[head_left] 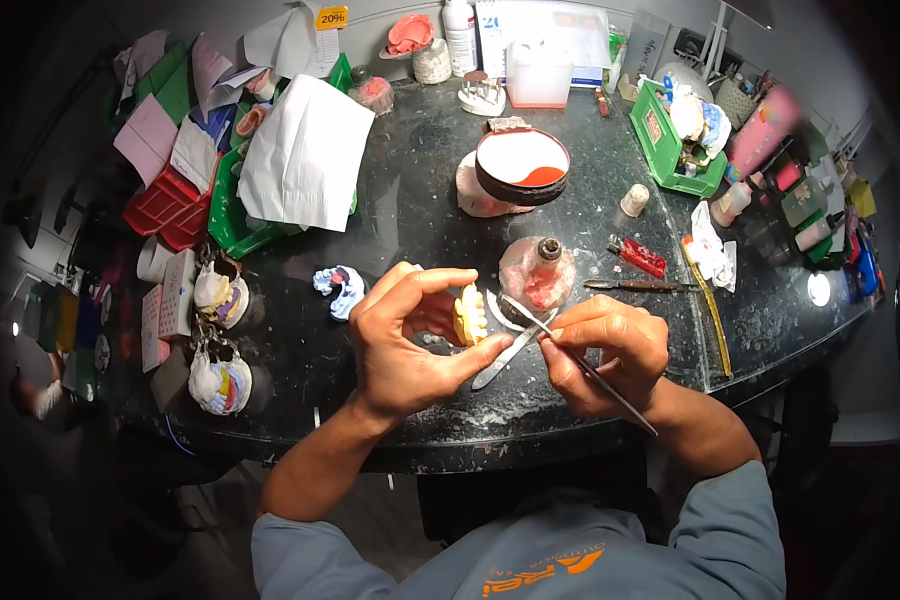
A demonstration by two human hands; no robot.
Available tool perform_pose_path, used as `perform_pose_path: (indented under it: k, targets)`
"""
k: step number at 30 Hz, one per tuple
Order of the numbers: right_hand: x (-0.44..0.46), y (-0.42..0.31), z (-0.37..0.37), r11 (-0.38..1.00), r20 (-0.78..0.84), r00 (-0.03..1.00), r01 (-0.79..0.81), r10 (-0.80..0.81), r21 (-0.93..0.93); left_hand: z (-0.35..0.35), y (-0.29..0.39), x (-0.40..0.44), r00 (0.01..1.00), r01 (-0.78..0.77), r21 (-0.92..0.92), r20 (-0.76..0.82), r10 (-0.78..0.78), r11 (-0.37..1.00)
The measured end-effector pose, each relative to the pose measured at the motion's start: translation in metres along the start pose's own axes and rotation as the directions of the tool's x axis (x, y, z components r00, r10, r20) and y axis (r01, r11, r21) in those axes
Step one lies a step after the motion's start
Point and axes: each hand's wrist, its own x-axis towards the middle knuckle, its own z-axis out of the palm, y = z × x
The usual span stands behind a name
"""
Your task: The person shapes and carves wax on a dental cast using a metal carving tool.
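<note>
Mid-frame, left hand: fingers and thumb pinching the yellow dental cast.
Right hand: beside it, pinching a slim metal instrument.
Cast: teeth already formed; how much is left, I can't tell.

Two hands, two sleeves, one black-rimmed dish, one orange sign.
</note>
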Motion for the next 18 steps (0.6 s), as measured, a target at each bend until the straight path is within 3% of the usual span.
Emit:
perform_pose_path:
  k: [6, 9, 10, 13, 14, 17, 18]
  targets:
    - [-0.008, -0.007, 0.004, 0.948, 0.030, 0.968, -0.248, 0.247, 0.198, 0.001, -0.001, -0.002, 0.999, 0.043, -0.052, -0.003, -0.043, 0.998]
    - [-0.015, -0.009, 0.012, 0.852, -0.013, 0.912, -0.379, 0.411, 0.361, 0.002, -0.002, -0.004, 0.999, 0.049, -0.083, -0.012, -0.051, 0.995]
    - [-0.012, -0.016, 0.009, 0.803, 0.048, 0.876, -0.460, 0.479, 0.380, 0.003, -0.002, -0.005, 0.998, 0.057, -0.105, -0.013, -0.058, 0.993]
    - [-0.014, -0.018, 0.019, 0.703, 0.012, 0.861, -0.423, 0.508, 0.571, 0.004, -0.004, -0.006, 0.997, 0.070, -0.187, -0.006, -0.072, 0.980]
    - [-0.016, -0.020, 0.015, 0.676, 0.083, 0.860, -0.452, 0.503, 0.582, 0.004, -0.005, -0.007, 0.997, 0.074, -0.216, -0.001, -0.076, 0.974]
    - [-0.014, -0.034, 0.016, 0.501, 0.121, 0.766, -0.522, 0.631, 0.691, 0.005, -0.008, -0.009, 0.999, 0.038, -0.229, -0.008, -0.041, 0.973]
    - [-0.018, -0.029, 0.014, 0.549, 0.145, 0.812, -0.501, 0.565, 0.669, 0.006, -0.008, -0.010, 0.999, 0.031, -0.230, -0.010, -0.034, 0.973]
